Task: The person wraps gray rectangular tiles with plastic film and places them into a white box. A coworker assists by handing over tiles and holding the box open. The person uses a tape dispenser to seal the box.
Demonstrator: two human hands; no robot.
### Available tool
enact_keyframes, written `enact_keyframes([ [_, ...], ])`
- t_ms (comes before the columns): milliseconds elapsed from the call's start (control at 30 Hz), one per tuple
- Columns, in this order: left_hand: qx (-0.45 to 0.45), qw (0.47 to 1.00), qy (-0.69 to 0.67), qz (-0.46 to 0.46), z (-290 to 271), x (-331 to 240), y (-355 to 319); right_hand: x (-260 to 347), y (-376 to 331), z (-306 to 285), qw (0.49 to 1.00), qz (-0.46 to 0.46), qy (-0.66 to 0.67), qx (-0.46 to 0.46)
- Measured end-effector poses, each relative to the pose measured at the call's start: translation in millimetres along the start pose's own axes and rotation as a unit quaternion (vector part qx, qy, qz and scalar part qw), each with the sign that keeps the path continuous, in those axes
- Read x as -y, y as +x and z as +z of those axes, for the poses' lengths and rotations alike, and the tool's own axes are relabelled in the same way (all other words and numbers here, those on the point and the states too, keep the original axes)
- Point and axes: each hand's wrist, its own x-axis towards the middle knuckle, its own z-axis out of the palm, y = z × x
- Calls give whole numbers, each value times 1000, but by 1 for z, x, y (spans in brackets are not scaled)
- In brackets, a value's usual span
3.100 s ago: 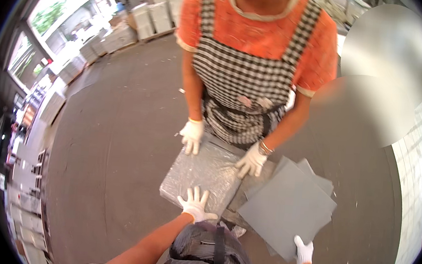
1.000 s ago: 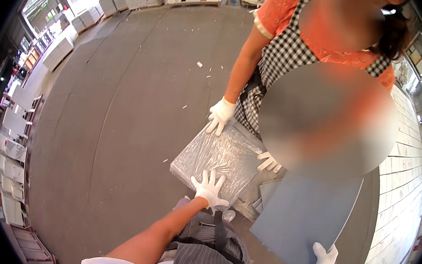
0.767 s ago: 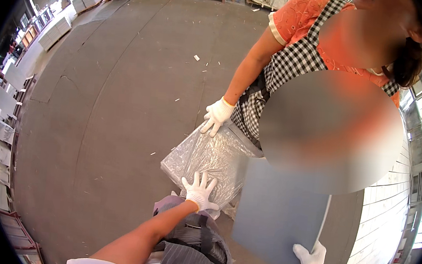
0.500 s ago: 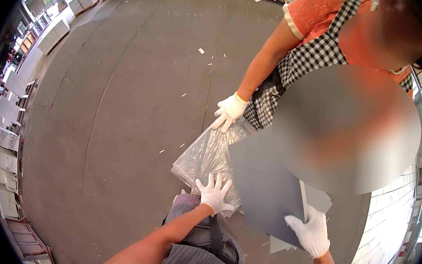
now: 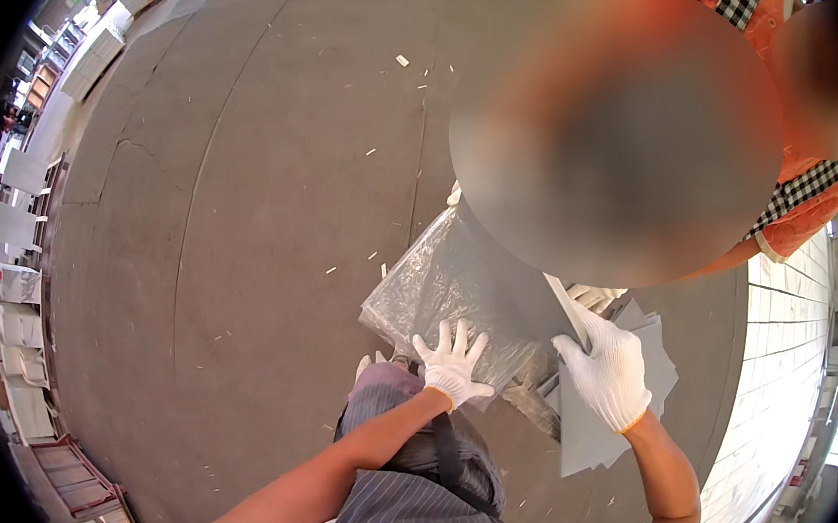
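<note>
My left hand point(image 5: 452, 366), in a white knit glove, lies with spread fingers on the near edge of a clear plastic bag point(image 5: 409, 283). Gripped at its right edge by my right hand point(image 5: 610, 374), also gloved, is a flat grey panel point(image 5: 511, 294). The panel overlaps the plastic; whether it is inside, I cannot tell. Loose light-grey sheets point(image 5: 595, 438) lie fanned out beneath my right hand. Across from me, a co-worker's gloved fingertips point(image 5: 456, 195) touch the far corner of the bag. Another white glove point(image 5: 595, 297) shows behind the panel. A blurred patch hides the panel's far part.
A co-worker in an orange top and checked apron point(image 5: 798, 200) leans in at the upper right. White stacked boxes point(image 5: 773, 372) line the right side. Stacks of pale panels point(image 5: 18, 227) stand along the left. Small white scraps point(image 5: 402, 61) dot the brown floor point(image 5: 285, 200).
My right hand has moved up with the panel, which now lies farther over the plastic, uncovering the loose sheets. The co-worker has leaned in closer. My left hand stays on the bag.
</note>
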Motion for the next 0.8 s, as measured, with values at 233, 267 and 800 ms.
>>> enact_keyframes([
  [233,-2,1000,1,0,4,1,1,-10,11,16,995,-71,-64,-16],
  [267,-6,1000,1,-1,6,2,1,-10,11,18,994,-76,-72,-17],
  [800,32,991,129,34,75,15,21,0,-66,206,988,-138,-66,-7],
])
